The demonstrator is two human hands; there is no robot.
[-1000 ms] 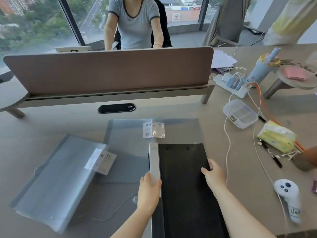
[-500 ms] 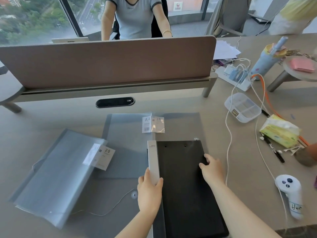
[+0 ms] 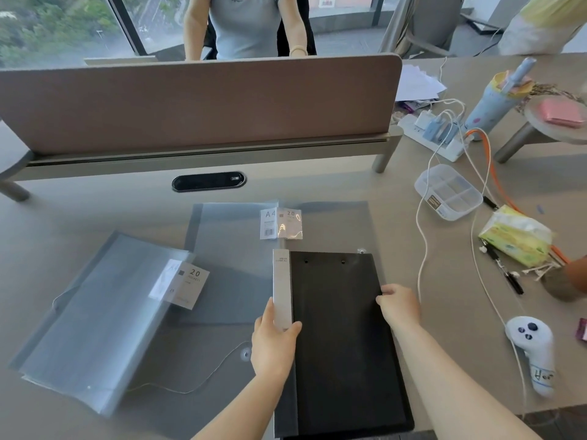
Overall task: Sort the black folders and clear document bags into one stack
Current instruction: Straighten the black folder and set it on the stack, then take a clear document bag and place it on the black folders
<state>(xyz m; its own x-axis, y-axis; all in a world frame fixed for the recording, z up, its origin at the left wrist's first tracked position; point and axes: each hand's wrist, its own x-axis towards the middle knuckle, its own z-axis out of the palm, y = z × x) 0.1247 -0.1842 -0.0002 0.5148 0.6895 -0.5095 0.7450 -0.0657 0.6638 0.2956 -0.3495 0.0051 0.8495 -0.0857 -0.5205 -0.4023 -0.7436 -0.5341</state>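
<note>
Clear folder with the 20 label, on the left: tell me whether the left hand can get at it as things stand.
Probably yes. The clear folder lies uncovered on the desk, nothing between it and the left hand. But that hand grips the black folder by its spine and must let go first.

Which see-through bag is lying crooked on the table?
The clear document bag on the left, the one with the "20" card. It lies slanted, apart from the hands, while the other clear bag lies straight, partly under the black folder.
</note>
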